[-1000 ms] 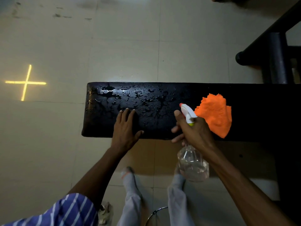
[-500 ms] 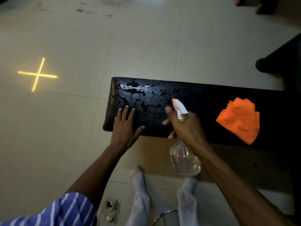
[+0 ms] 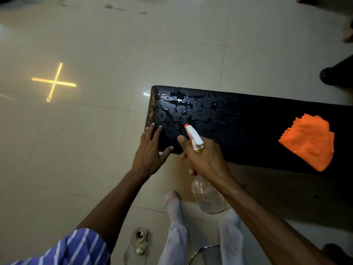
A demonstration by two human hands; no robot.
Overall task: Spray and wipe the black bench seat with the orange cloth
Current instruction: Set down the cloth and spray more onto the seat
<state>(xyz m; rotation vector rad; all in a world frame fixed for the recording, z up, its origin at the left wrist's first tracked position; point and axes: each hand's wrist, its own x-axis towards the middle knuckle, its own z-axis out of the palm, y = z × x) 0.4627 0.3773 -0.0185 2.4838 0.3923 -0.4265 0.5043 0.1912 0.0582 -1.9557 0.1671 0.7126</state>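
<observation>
The black bench seat [image 3: 248,127] runs from centre to the right edge, its left end wet with beads and puddles of liquid. My left hand [image 3: 150,150] lies flat on the seat's near left corner, fingers spread. My right hand [image 3: 204,155] grips a clear spray bottle [image 3: 208,197] by the neck; its white trigger head with an orange nozzle tip [image 3: 193,136] points at the wet left end. The orange cloth [image 3: 309,142] lies crumpled on the seat to the right, apart from both hands.
Pale floor tiles [image 3: 95,44] surround the bench, with a yellow cross of light [image 3: 54,83] at the left. My legs in white trousers [image 3: 177,226] stand below. A floor drain [image 3: 140,238] and a metal ring [image 3: 204,253] sit near my feet. Dark equipment [image 3: 336,73] stands at the right.
The view has swung left, so the bench and cloth sit further right in the frame. My left hand now rests at the seat's left corner. The bottle stays in my right hand.
</observation>
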